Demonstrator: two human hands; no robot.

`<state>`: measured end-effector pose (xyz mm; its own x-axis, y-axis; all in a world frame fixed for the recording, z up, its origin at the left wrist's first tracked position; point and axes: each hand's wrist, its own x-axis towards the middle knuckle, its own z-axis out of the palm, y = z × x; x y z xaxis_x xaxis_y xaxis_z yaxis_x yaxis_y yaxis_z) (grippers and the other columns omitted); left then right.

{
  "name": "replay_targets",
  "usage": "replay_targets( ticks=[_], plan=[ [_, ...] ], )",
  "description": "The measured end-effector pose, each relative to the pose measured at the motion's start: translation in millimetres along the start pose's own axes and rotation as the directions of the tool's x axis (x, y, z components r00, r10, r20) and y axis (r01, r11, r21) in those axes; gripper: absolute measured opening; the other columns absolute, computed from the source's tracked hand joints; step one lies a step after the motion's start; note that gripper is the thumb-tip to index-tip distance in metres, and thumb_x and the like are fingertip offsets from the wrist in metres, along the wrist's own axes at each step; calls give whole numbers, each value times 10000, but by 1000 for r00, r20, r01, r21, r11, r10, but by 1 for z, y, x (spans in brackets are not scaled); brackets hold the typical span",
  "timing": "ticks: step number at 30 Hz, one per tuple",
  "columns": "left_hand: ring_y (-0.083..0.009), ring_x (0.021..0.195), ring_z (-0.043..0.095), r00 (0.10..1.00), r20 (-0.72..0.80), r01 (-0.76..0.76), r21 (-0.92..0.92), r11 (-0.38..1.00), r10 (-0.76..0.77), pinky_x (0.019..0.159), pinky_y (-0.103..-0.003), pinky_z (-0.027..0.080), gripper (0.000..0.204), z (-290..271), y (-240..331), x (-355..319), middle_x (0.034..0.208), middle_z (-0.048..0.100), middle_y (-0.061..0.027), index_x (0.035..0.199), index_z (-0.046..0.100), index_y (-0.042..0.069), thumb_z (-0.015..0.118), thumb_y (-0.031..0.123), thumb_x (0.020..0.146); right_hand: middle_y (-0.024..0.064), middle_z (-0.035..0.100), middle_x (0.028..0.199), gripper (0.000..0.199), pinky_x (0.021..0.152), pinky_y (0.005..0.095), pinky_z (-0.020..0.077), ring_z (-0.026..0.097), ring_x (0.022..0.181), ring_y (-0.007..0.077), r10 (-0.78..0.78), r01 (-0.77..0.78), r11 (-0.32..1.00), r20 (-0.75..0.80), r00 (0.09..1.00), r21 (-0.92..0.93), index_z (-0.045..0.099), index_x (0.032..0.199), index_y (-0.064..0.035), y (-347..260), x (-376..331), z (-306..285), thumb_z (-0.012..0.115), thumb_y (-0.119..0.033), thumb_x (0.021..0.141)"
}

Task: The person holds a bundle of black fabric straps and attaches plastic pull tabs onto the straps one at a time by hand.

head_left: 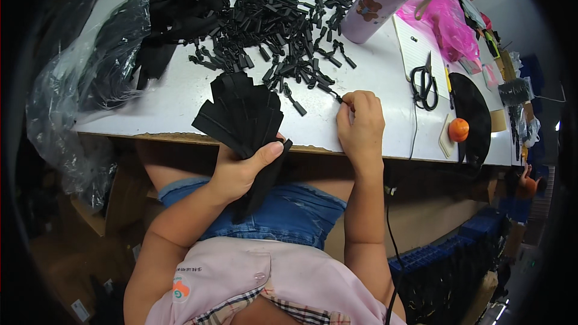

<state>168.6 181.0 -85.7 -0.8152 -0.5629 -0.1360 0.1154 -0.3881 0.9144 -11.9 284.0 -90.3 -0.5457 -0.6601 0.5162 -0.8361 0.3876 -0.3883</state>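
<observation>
While left hand (pixel 250 165) clasps black straps (pixel 244 111) and right hand (pixel 364 121) pinches a black pull (pixel 325 88), I judge both light, straps pliant, best held mid-bunch.

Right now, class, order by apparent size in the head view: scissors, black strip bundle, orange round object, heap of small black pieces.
1. Heap of small black pieces
2. Black strip bundle, in the left hand
3. Scissors
4. Orange round object
</observation>
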Motion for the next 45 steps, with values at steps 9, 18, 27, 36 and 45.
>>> replay_targets(
  ticks=[9,18,27,36,45],
  plan=[
    [-87,774,506,993,10,-114,241,964,115,691,-207,415,177,2,0,0,872,551,-24,924,541,9,592,78,768,42,539,767,100,571,185,413,503,670,74,213,-372,451,307,927,811,554,799,15,-49,-20,-7,591,32,707],
    [-109,821,511,978,117,-197,284,938,170,730,-225,419,250,-3,2,3,921,544,-50,986,512,-11,574,33,748,69,534,722,123,527,244,423,518,616,156,-38,-40,689,91,995,724,584,758,-1,-70,-23,-10,610,54,651],
    [-122,807,522,963,122,-266,314,911,240,720,-233,431,250,-6,5,2,909,552,-55,988,511,-8,567,15,745,77,533,737,159,526,239,411,505,620,158,-185,111,764,51,981,635,595,785,0,-68,-18,-11,619,60,640],
    [-113,869,517,977,53,-213,294,932,207,773,-240,410,207,0,12,-1,935,560,-59,973,542,6,561,93,787,54,501,769,98,504,179,396,474,584,71,177,-230,489,163,971,841,531,821,38,-81,-41,4,574,46,733],
    [-122,853,521,972,165,-202,234,951,166,765,-243,413,214,-4,19,0,935,560,-57,975,548,-2,551,89,782,19,506,731,48,436,154,311,399,520,27,32,-608,-195,625,780,770,528,783,9,-64,-30,-3,566,1,755]
  ],
)
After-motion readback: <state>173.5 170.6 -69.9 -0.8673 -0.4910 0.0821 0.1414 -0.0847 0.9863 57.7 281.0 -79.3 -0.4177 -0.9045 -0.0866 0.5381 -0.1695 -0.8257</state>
